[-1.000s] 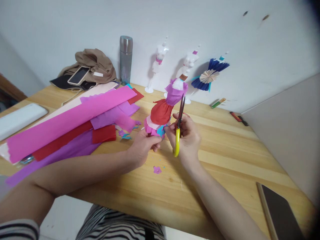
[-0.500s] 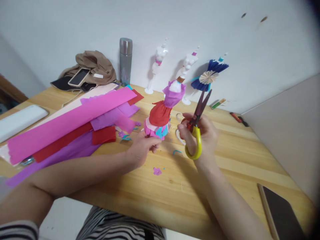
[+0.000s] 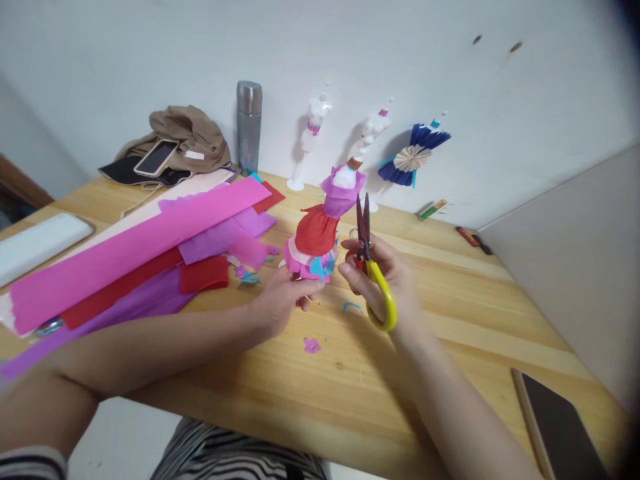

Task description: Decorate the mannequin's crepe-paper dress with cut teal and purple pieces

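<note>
My left hand (image 3: 287, 297) grips the base of a mannequin figure (image 3: 320, 227) dressed in crepe paper, with a purple top, a red middle and a pink hem with blue pieces. The figure leans a little to the right, and my thumb lies across its hem. In my right hand (image 3: 390, 280) is a pair of scissors (image 3: 373, 267) with yellow and red handles. Their blades point up, slightly parted, just right of the figure's dress and apart from it. A purple paper flower (image 3: 312, 345) and blue scraps (image 3: 351, 306) lie on the table below.
Crepe paper sheets (image 3: 145, 250) are piled at left, near a white case (image 3: 45, 243). Behind stand a flask (image 3: 249, 130), a brown cloth (image 3: 193, 137) with a phone (image 3: 156, 157), and several figures, one in a blue dress (image 3: 413, 157). A dark notebook (image 3: 560, 427) lies at right.
The scissors have moved left, closer to the figure, and turned more upright, with their blades closer together. My left hand still holds the figure. The whole view has shifted slightly.
</note>
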A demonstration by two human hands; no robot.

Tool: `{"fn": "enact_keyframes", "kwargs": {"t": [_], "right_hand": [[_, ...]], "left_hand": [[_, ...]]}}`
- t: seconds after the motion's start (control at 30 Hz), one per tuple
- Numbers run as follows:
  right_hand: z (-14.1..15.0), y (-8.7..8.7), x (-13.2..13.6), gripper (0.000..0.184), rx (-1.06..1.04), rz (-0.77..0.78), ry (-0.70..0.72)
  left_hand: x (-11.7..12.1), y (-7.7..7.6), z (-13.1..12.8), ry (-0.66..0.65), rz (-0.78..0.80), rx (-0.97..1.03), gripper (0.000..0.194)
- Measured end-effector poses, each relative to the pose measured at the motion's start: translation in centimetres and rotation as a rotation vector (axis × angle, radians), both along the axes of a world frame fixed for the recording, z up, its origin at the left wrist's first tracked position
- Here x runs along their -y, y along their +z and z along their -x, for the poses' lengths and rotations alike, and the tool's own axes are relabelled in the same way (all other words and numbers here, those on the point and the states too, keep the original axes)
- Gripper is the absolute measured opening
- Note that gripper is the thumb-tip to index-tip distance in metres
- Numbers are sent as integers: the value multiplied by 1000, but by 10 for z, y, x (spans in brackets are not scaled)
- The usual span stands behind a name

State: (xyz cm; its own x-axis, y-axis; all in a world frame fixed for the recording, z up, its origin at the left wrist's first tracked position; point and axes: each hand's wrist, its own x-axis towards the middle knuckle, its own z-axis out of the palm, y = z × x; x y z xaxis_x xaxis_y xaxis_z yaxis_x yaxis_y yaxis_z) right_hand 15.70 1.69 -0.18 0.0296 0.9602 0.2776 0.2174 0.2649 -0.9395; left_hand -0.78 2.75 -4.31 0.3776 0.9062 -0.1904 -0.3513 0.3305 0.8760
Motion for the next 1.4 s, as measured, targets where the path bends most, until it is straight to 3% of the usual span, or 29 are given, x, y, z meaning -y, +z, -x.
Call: {"fn": "enact_keyframes", "kwargs": {"t": [0.17,0.53,0.73,0.97,1.13,1.4], "right_hand": [[15,-15,-9,40,-20,-43,-83],[19,-33,-8,25,-8,-130,-200],[22,-30,-5,26,-11,-122,-151],[18,-27,0,27,16,-101,-193],[12,-17,5,32,45,-118,-258],[5,-6,13,27,94,-107,-149]], "left_hand": [[-1,0,2,34,5,30,22],[4,2,5,39,71,57,23],[3,0,8,-20,33,38,32],[4,-6,14,-143,37,74,49],[4,-15,17,-177,27,55,46],[2,-15,14,-115,-32,6,38]]}}
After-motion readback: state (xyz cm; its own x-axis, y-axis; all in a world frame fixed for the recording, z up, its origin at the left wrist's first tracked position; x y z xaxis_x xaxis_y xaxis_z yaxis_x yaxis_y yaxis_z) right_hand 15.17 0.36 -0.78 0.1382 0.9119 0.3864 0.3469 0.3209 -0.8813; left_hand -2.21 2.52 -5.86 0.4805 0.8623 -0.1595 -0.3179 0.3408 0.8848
